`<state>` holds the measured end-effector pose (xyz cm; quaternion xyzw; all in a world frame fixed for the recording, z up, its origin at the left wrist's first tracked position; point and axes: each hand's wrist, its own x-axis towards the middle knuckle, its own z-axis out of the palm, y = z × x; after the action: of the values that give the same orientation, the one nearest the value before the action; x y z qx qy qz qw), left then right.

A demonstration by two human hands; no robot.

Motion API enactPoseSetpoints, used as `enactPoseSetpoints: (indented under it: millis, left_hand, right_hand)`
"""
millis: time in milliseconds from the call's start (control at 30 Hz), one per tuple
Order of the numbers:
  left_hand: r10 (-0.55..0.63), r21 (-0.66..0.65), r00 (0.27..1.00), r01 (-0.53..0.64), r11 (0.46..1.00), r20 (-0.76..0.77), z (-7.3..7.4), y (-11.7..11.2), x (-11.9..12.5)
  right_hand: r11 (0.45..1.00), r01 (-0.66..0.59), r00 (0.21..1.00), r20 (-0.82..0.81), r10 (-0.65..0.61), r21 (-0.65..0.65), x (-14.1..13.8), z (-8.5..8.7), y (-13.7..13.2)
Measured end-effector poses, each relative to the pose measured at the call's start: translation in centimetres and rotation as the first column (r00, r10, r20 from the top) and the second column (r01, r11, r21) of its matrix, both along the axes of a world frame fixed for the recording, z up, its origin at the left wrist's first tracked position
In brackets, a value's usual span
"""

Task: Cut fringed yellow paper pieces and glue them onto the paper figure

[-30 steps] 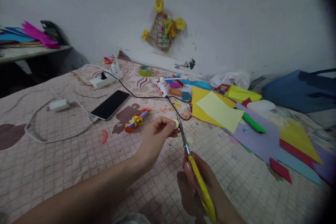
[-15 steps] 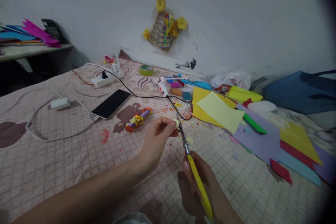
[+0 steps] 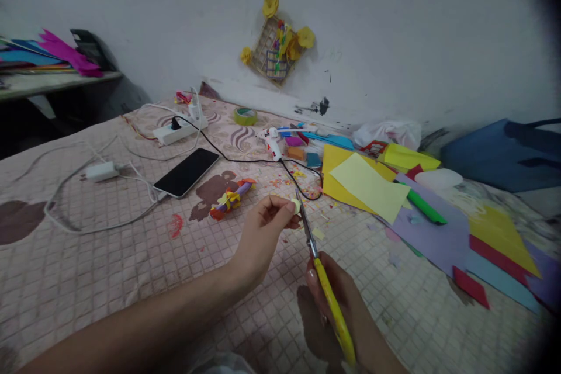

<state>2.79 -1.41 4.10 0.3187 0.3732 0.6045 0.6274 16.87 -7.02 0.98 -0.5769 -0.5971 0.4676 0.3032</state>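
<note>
My left hand (image 3: 262, 232) pinches a small pale yellow paper scrap (image 3: 296, 205) between thumb and fingertips, held above the patterned cloth (image 3: 96, 280). My right hand (image 3: 346, 312) grips yellow-handled scissors (image 3: 326, 289); their metal blades point up and away and meet the scrap's right edge. A rolled paper craft piece (image 3: 230, 197) in purple, yellow and orange lies on the cloth just beyond my left hand.
Coloured paper sheets (image 3: 366, 186) and a green marker (image 3: 423, 206) spread to the right. A phone (image 3: 186, 172), power strip (image 3: 177, 130), white cables, glue gun (image 3: 272, 141) and tape roll (image 3: 245, 116) lie behind. A paper basket craft (image 3: 277, 47) hangs on the wall. A blue bag (image 3: 504, 155) sits far right.
Both hands hold almost the same pose. The scissors and scrap have shifted only slightly; the view has drifted a little.
</note>
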Motion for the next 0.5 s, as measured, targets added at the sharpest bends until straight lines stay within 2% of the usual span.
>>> enactPoseSetpoints:
  millis: [167, 500]
  left_hand:
    - [-0.006, 0.007, 1.0, 0.006, 1.0, -0.007, -0.04, -0.02, -0.03]
    - [0.005, 0.012, 1.0, -0.005, 1.0, -0.012, -0.09, 0.04, -0.08]
  right_hand:
    - [0.999, -0.026, 1.0, -0.003, 0.026, 0.019, 0.47, -0.84, -0.06]
    - [0.997, -0.025, 0.998, 0.053, 0.021, 0.075, 0.34, -0.3, 0.04]
